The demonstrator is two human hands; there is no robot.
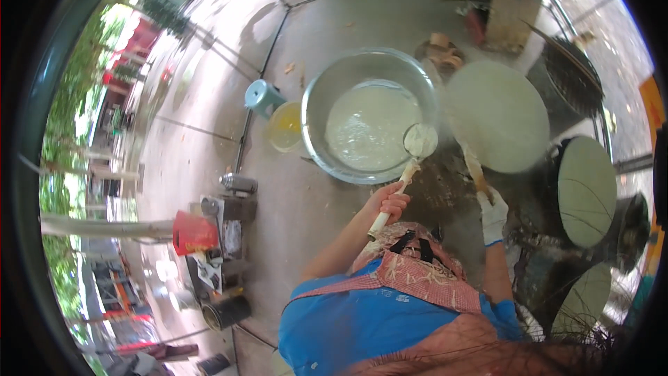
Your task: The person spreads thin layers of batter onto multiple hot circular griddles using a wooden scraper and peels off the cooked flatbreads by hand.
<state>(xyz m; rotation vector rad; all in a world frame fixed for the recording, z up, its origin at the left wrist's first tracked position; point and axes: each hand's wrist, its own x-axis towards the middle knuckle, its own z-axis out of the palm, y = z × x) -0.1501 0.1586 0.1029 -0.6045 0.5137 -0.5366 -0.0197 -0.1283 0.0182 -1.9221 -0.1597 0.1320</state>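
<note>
My left hand (391, 203), bare, grips the pale handle of a ladle (421, 141). The ladle's round bowl holds whitish batter and sits over the near right rim of a large metal basin (315, 159). Pale, wet batter (373, 120) lies in the basin. On my right hand (493, 214) is a white glove with a blue cuff; its fingers are closed on the brown end of a batter-coated wooden stick (472, 167). The stick reaches up along the left edge of a round griddle (498, 117), which bears a pale, even layer.
Right of me stand another round pale-covered griddle (587, 193) and a dark round grate (571, 78). Left of the basin are a light blue jug (263, 98) and a yellowish tub (286, 128). A steel flask (239, 183) and a red container (194, 233) stand farther left.
</note>
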